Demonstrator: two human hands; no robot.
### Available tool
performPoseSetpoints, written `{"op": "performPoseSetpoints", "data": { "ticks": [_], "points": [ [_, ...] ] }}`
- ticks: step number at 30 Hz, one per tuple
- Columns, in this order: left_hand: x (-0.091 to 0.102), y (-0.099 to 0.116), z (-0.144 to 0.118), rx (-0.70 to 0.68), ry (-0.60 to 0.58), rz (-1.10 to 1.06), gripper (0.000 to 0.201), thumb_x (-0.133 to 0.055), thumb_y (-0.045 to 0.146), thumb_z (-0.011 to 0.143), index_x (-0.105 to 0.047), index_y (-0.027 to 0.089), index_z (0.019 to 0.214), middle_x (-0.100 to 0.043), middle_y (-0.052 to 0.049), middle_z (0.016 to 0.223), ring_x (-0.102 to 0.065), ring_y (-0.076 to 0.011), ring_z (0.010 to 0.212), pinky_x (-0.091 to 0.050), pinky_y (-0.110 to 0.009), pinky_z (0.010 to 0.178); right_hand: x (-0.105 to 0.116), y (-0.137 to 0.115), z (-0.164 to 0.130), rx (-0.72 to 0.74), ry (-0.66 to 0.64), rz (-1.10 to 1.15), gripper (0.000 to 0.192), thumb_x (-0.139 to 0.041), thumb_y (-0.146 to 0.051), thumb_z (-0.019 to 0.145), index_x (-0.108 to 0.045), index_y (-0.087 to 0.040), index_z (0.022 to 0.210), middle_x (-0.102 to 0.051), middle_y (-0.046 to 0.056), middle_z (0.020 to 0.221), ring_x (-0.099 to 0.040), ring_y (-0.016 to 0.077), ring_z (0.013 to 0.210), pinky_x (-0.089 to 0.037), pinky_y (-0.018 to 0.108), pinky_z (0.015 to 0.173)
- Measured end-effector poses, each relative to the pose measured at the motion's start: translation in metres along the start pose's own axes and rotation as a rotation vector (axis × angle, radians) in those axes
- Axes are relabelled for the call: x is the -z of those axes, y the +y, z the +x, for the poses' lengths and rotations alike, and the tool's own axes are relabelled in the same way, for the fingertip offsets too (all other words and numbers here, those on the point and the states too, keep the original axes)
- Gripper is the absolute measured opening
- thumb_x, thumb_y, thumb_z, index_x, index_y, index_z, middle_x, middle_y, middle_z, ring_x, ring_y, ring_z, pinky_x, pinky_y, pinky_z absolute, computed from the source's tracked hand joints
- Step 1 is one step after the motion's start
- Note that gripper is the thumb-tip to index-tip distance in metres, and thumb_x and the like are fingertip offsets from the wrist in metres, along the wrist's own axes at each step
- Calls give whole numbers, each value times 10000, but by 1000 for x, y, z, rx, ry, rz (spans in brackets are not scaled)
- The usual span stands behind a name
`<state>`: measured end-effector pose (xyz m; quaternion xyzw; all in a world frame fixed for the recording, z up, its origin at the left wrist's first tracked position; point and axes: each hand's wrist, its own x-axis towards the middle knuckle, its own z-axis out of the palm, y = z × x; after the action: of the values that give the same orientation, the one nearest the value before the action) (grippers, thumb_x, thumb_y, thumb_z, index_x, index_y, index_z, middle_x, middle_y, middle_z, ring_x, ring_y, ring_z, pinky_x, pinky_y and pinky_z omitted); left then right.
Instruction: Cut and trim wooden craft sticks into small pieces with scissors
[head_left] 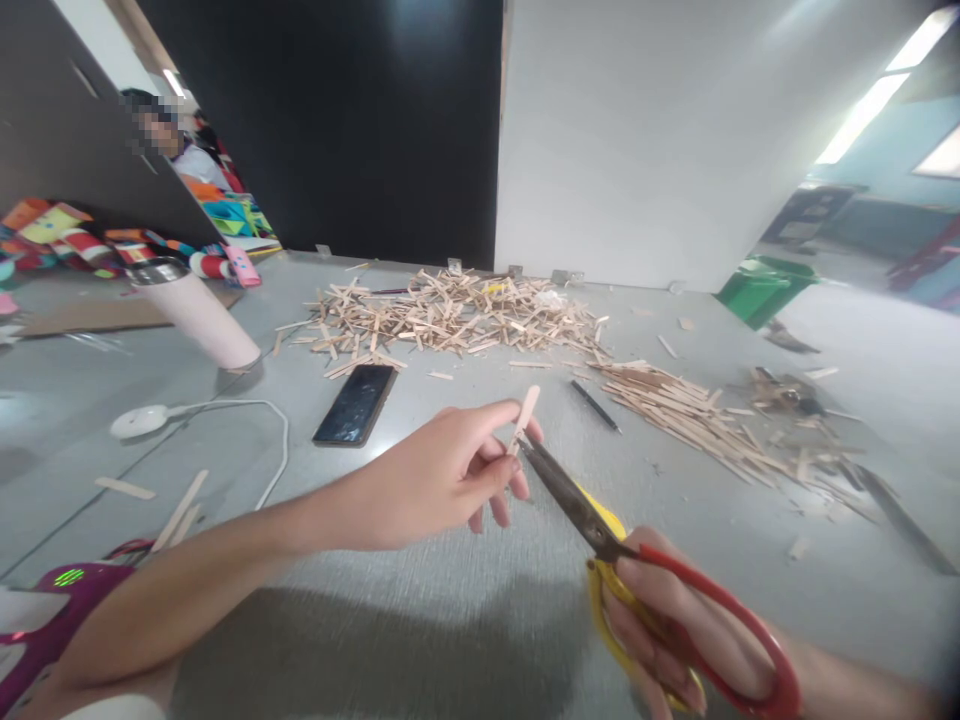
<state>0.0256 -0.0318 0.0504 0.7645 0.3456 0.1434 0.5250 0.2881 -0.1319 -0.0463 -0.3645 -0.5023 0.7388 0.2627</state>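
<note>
While our left hand (450,470) pinches a short wooden stick (529,408) above the counter (450,590), its long axis slanting from near left to far right, our right hand (690,620) closes its grip around the scissors (574,505), whose blades point far and left, crosswise to the stick; whether the tips touch it, we cannot tell.

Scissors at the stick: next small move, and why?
I'd probably check that the scissors straddle the wooden stick clear of the left hand before squeezing. That hand pinches the stick low, its upper end free; the right hand grips the handles, blade tips close to the pinch. Whether the blades already straddle it is hard to tell.
</note>
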Motion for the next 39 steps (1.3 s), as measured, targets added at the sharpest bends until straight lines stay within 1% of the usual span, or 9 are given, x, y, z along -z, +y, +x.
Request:
{"op": "performPoseSetpoints", "data": {
  "ticks": [8,12,15,19,22,25,30,35,39],
  "points": [
    [0,0,-1,5,2,12,186,-483,352,1128,-525,204,1232,-783,-84,1006,-786,-200,765,-607,-262,588,-2,-2,-5,-94,88,-89,741,-429,-744,1043,-462,-237,504,-382,-69,324,-339,57,228,-269,144,265],
    [5,0,-1,-18,3,93,218,-459,341,1139,-576,188,1243,-788,-78,995,-782,-193,784,-583,-261,601,-1,3,-4,-162,79,67,757,-515,-815,962,-436,-240,477,-375,-62,298,-359,65,212,-264,128,229],
    [10,1,-2,-50,-16,129,234,-439,333,1147,-603,192,1237,-792,-61,969,-763,-173,782,-567,-257,620,-1,5,0,-208,-50,359,769,-631,-859,837,-443,-233,433,-347,-73,263,-282,62,161,-291,141,189],
    [12,3,-4,-56,-36,159,292,-402,355,1154,-557,208,954,-743,-11,764,-667,-144,651,-495,-263,596,2,2,5,-173,-331,632,763,-648,-807,861,-462,-209,425,-378,-72,258,-275,49,135,-375,142,213],
    [9,4,-5,-50,-5,182,375,-377,369,1158,-455,225,821,-582,40,601,-537,-123,540,-418,-283,582,6,1,6,-184,-374,659,749,-618,-783,906,-477,-198,460,-405,-80,282,-328,39,155,-438,135,269],
    [7,4,-6,-43,36,200,410,-383,417,1163,-445,225,806,-470,52,615,-446,-119,536,-343,-293,549,12,7,5,-182,-416,666,774,-534,-790,942,-509,-182,464,-439,-67,288,-409,50,176,-446,135,303],
    [8,3,-11,-66,7,257,466,-332,466,1184,-448,220,805,-495,39,649,-441,-126,575,-318,-313,565,19,20,3,-192,-537,739,857,-150,-757,998,-524,-159,511,-470,-60,322,-462,55,181,-420,171,336],
    [11,6,-10,-58,6,197,480,-359,461,1180,-445,211,779,-492,38,659,-433,-114,576,-331,-305,565,17,18,1,-60,-580,834,754,-505,-776,954,-551,-157,526,-488,-50,316,-427,57,164,-378,121,292],
    [13,6,-6,-47,37,130,480,-398,418,1170,-416,204,741,-449,45,648,-401,-99,563,-331,-283,546,14,19,5,1,-502,791,818,-463,-854,955,-540,-184,492,-488,-36,293,-431,80,163,-415,130,263]
  ]
}}
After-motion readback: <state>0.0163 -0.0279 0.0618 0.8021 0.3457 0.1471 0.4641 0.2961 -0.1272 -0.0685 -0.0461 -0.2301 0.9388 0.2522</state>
